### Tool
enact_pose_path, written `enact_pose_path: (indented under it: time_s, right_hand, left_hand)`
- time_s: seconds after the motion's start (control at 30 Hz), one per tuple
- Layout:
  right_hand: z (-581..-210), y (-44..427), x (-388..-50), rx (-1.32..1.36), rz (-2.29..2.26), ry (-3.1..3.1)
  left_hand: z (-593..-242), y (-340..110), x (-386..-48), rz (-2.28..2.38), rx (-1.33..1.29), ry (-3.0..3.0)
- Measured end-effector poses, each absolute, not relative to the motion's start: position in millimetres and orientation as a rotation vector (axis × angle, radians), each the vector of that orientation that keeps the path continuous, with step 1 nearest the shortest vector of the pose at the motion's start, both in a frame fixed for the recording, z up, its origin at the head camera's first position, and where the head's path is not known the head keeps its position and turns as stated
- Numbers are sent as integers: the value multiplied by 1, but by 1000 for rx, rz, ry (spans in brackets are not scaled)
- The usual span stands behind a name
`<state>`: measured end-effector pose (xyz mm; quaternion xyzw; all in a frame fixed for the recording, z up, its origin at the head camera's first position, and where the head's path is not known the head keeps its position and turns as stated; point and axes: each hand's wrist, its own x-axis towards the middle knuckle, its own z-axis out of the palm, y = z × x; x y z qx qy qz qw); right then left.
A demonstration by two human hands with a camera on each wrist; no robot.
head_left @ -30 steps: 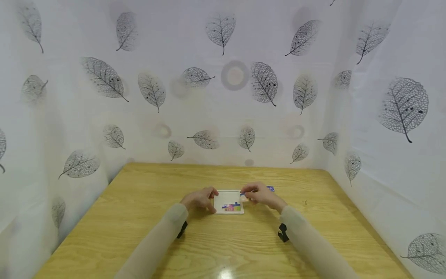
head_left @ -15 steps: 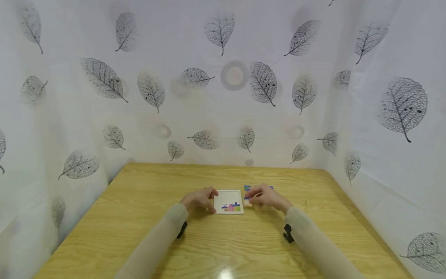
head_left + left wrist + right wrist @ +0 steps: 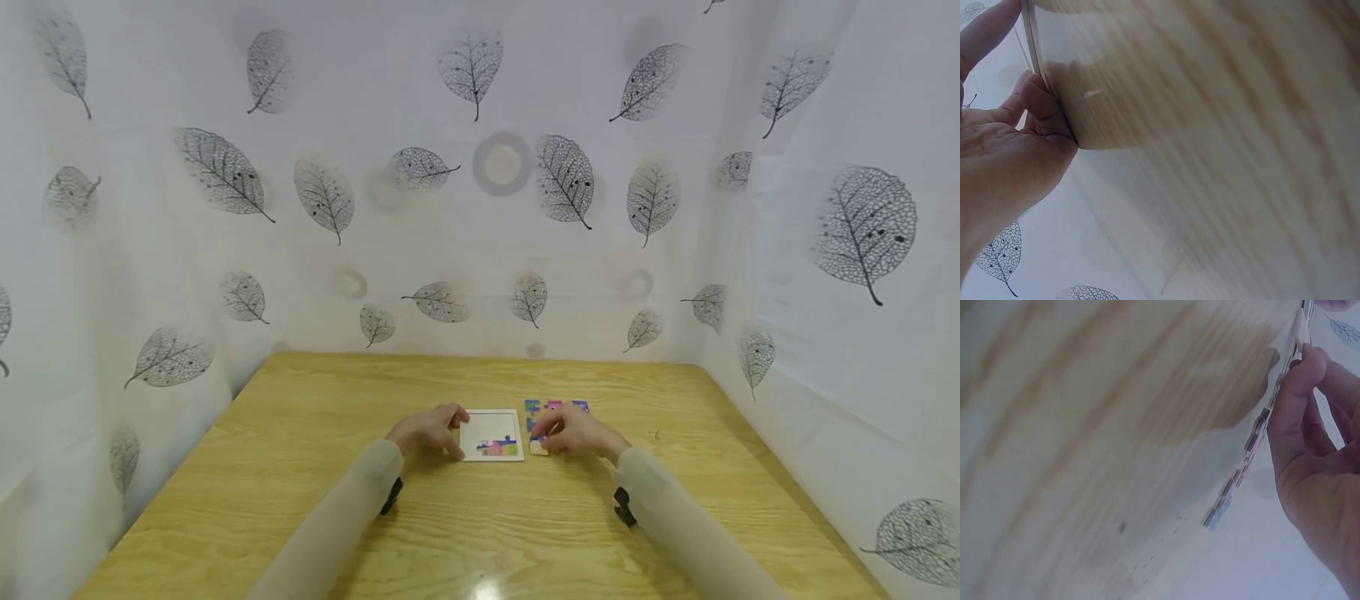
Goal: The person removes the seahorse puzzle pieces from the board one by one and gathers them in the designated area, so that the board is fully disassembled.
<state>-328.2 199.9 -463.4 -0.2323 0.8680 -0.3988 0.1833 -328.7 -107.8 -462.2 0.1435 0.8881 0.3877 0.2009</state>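
Observation:
My left hand (image 3: 429, 427) holds the left side of a white puzzle tray (image 3: 483, 426), thumb at the near corner and fingers at the far one. A few joined colourful pieces (image 3: 498, 447) lie in the tray's near right part. Just right of the tray, my right hand (image 3: 581, 432) pinches a pale jigsaw piece (image 3: 537, 448) at or just above the table. Several loose jigsaw pieces (image 3: 555, 405) lie behind and partly under that hand. The right wrist view shows these pieces (image 3: 1252, 436) edge-on beside the thumb. In the left wrist view the tray edge (image 3: 1034, 47) meets the fingers.
A wooden table (image 3: 337, 383) carries everything. Behind it and on both sides hang white curtains (image 3: 465, 217) with a leaf print. Each wrist wears a black strap (image 3: 624, 507).
My right hand has drawn the pale piece from over the tray's right edge rightward and nearer to me, uncovering more loose pieces. My left hand stays on the tray.

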Motion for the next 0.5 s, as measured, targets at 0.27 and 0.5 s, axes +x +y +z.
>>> enact_pose_path:
  time_s: [0.27,0.5]
  right_hand:
    - [-465,199,-329,-677,-1145,2452]
    - [-463,197,-326,-703,-1082,2448]
  left_hand:
    - [-463,-108,-329,1106,405,2474]
    - [-460,-107,-328,1087,390,2473]
